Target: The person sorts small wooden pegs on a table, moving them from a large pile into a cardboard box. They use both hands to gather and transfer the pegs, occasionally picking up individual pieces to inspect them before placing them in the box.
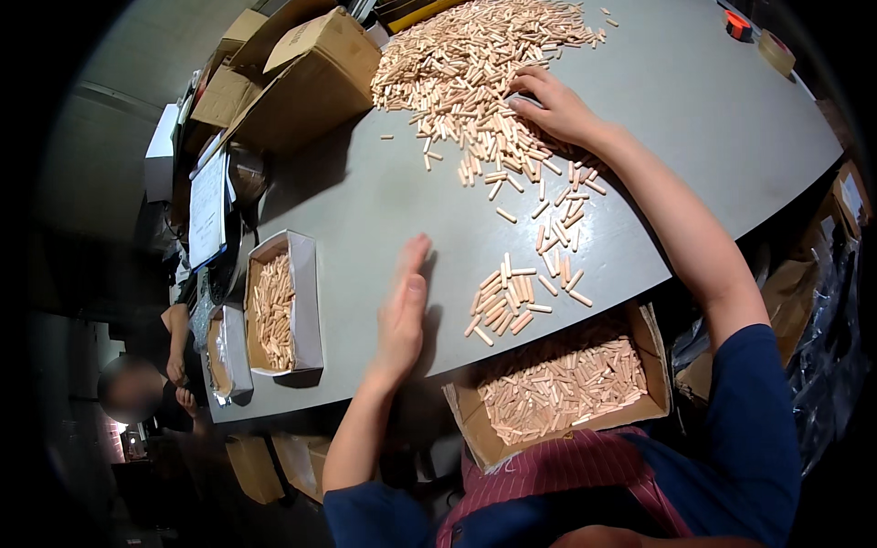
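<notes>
Dowels partly hide our right hand fingertips, flat open; left hand open, edge-on to the table.

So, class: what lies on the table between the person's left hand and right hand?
In the head view, between the left hand and right hand lie scattered wooden dowel pins on the grey table.

Person is wearing a dark blue short-sleeved shirt; maroon pinstriped apron overlapping it; forearms showing bare.
</notes>
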Tool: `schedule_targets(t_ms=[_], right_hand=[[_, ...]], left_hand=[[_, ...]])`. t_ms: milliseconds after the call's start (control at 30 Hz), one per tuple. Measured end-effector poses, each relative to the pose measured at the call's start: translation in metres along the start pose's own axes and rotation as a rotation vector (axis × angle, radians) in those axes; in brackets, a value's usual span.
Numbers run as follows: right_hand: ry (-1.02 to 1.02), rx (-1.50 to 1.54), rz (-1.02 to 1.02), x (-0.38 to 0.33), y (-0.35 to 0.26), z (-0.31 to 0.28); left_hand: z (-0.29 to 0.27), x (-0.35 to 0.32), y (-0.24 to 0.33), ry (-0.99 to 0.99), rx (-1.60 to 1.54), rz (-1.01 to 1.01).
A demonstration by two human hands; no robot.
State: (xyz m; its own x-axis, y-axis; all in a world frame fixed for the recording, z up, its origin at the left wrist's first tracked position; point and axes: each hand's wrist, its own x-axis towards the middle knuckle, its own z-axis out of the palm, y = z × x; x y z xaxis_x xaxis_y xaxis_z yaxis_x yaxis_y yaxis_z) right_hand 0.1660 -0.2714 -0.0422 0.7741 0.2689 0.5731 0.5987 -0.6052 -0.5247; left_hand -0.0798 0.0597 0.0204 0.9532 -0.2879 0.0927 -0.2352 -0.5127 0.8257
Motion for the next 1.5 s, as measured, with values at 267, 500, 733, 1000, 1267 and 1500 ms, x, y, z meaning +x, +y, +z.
schedule_targets(t_ms=[267,500,733,1000,1267,1500], right_hand=[[0.016,-0.023,-0.040,-0.001,0.005,0.002],[-0.019,-0.021,-0.067,-0.001,0.000,-0.001],[-0.024,-0.020,-0.093,0.000,0.003,0.000],[-0.052,-0.037,-0.051,0.000,-0.001,-0.004],[-0.096,-0.001,0.018,0.000,-0.007,-0.010],[0.054,0.122,0.053,0.006,-0.011,-0.010]], left_hand=[[0.000,0.004,-0.013,0.020,0.537,0.173],[0.018,0.017,-0.005,-0.009,0.750,0.141],[0.031,0.031,0.010,-0.071,0.717,0.163],[0.038,0.047,0.022,-0.282,0.290,0.424],[0.049,0.009,0.044,-0.587,0.501,0.622],[0.040,-0.022,0.044,-0.570,0.077,0.564]])
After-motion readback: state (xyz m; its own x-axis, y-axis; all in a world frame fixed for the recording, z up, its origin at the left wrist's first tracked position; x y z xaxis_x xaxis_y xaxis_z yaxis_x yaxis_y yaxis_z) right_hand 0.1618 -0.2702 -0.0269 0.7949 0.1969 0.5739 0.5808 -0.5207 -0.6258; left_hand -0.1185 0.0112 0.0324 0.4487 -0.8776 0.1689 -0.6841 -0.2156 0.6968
